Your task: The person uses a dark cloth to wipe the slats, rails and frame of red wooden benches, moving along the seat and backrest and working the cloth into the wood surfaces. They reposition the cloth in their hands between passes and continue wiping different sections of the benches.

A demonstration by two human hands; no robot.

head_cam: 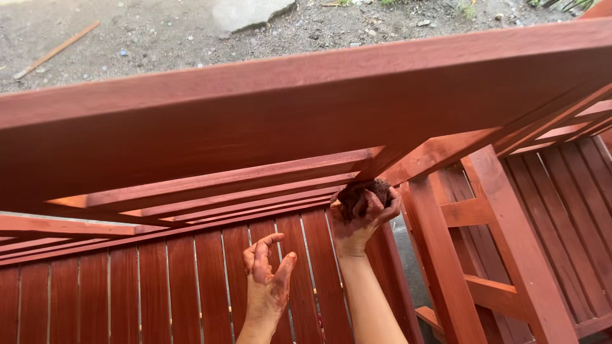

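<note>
Right hand (363, 220): raised, fingers closed around a dark stained rag (364, 190), which it presses up against the underside of a slat (357, 167) of the red wooden bench back.
Left hand (268, 280): free, holds nothing, fingers spread and half curled, palm turned to the side, low in front of the seat boards (159, 280). It is smeared with the red-brown stain.
Rag: it sits where the slats meet the angled side rail (446, 150), just under the wide top rail (306, 108).
How the rag handles: I judge it soft, light and wet with stain, so it squeezes easily and may drip. It is best bunched in the whole palm, as it is now, not pinched at one corner.
Wood: stiff, fixed, and probably slippery where the coat is fresh.
Around: a second red bench (548, 210) at the right; grey gravel ground (159, 32) with a flat stone (248, 13) beyond the rail.
</note>
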